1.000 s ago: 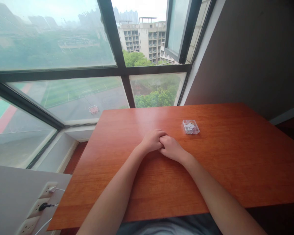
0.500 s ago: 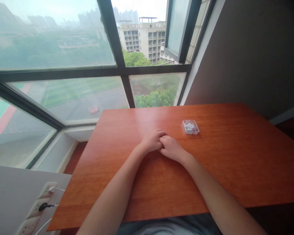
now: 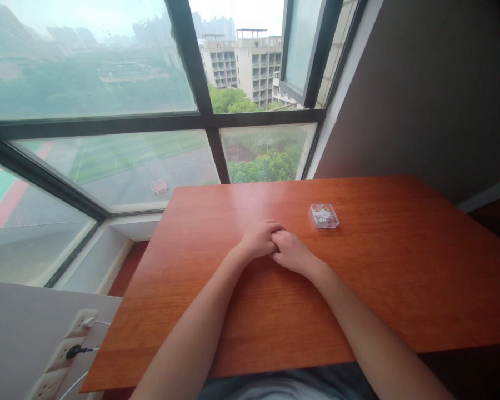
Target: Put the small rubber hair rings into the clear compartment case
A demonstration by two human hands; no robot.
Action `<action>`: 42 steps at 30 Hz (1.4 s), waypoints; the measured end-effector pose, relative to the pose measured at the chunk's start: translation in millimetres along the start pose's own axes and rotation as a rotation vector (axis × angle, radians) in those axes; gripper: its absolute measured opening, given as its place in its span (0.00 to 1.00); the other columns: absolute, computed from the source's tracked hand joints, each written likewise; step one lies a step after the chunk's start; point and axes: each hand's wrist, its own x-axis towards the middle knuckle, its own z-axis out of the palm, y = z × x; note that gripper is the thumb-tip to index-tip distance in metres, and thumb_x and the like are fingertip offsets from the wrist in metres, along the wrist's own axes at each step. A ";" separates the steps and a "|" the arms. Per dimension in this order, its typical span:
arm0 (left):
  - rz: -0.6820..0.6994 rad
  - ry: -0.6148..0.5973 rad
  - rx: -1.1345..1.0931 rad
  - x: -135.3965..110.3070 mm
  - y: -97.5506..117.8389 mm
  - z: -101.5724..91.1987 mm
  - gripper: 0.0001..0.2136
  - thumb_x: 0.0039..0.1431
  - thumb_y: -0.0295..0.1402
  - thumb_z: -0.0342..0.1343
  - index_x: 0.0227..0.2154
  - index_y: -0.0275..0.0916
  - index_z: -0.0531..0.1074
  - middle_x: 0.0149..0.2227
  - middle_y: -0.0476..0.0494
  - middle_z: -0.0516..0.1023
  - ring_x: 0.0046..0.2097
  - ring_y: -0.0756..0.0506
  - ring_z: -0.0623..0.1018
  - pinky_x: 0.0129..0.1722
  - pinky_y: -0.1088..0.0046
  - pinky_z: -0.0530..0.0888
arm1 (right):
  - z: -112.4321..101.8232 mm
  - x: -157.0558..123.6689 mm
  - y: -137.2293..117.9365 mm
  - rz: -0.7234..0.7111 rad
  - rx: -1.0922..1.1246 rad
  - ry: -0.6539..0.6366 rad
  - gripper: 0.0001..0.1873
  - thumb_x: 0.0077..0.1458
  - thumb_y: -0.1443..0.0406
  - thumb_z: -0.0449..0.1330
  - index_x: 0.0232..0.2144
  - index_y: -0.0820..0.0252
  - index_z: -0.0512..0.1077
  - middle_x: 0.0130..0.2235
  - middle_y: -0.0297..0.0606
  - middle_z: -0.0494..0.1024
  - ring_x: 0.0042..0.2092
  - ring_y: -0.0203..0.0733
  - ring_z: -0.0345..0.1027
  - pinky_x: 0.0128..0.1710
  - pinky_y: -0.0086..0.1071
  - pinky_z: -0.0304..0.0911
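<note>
My left hand (image 3: pixel 259 239) and my right hand (image 3: pixel 294 253) lie clasped together on the brown wooden table (image 3: pixel 391 278). Their fingers are closed and overlap where the two hands meet, and no object shows between them. Some fingertips are hidden under the clasp. Beyond my right hand, a bit to the right, stands a small clear plastic box (image 3: pixel 324 216). Small silvery and whitish pieces show inside it, too small to name. Neither hand touches the box.
Large windows with dark frames (image 3: pixel 150 123) rise behind the table, and one sash (image 3: pixel 302 50) is swung outward. At the lower left, plugs and cables sit in wall sockets (image 3: pixel 69 351). A grey wall (image 3: pixel 433 100) stands at the right.
</note>
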 end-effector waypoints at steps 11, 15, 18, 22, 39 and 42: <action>0.013 0.004 -0.013 -0.3 -2.9 1.7 0.19 0.43 0.24 0.52 0.41 0.37 0.76 0.40 0.43 0.78 0.41 0.44 0.76 0.41 0.71 0.72 | 0.3 0.2 0.0 -0.005 0.001 0.000 0.09 0.49 0.72 0.55 0.34 0.65 0.73 0.40 0.47 0.78 0.42 0.45 0.71 0.40 0.33 0.64; -0.001 -0.004 -0.007 -0.2 -2.4 1.2 0.20 0.42 0.24 0.52 0.41 0.38 0.76 0.40 0.43 0.78 0.41 0.44 0.76 0.41 0.71 0.72 | -0.9 -0.6 -0.4 -0.003 -0.006 0.003 0.09 0.49 0.72 0.55 0.34 0.64 0.73 0.39 0.47 0.78 0.42 0.45 0.71 0.40 0.33 0.65; 0.000 0.000 -0.008 -0.2 -2.1 1.0 0.20 0.42 0.24 0.52 0.41 0.38 0.76 0.40 0.43 0.78 0.40 0.44 0.76 0.41 0.71 0.72 | -0.5 -0.7 -0.2 -0.012 -0.009 0.013 0.09 0.49 0.72 0.55 0.33 0.64 0.73 0.39 0.47 0.78 0.42 0.46 0.72 0.40 0.33 0.65; -0.005 -0.001 -0.008 -0.1 -1.6 0.7 0.19 0.43 0.24 0.52 0.41 0.38 0.76 0.40 0.43 0.78 0.41 0.44 0.76 0.42 0.71 0.72 | 0.9 0.1 0.8 -0.017 -0.009 0.016 0.09 0.49 0.72 0.55 0.33 0.64 0.73 0.39 0.47 0.78 0.42 0.46 0.71 0.40 0.33 0.65; -0.015 -0.004 -0.007 -0.3 -0.3 0.2 0.19 0.43 0.24 0.52 0.40 0.38 0.76 0.39 0.43 0.79 0.40 0.44 0.77 0.41 0.71 0.72 | 0.4 0.3 0.4 -0.014 0.012 0.012 0.08 0.48 0.72 0.55 0.33 0.64 0.73 0.39 0.46 0.78 0.41 0.45 0.71 0.39 0.32 0.65; -0.009 -0.003 -0.006 -0.1 -0.8 0.4 0.19 0.43 0.24 0.52 0.40 0.38 0.76 0.40 0.43 0.78 0.40 0.44 0.77 0.41 0.71 0.72 | 0.2 0.2 0.4 -0.010 0.009 0.011 0.09 0.48 0.72 0.56 0.33 0.64 0.73 0.39 0.46 0.78 0.41 0.45 0.71 0.40 0.33 0.64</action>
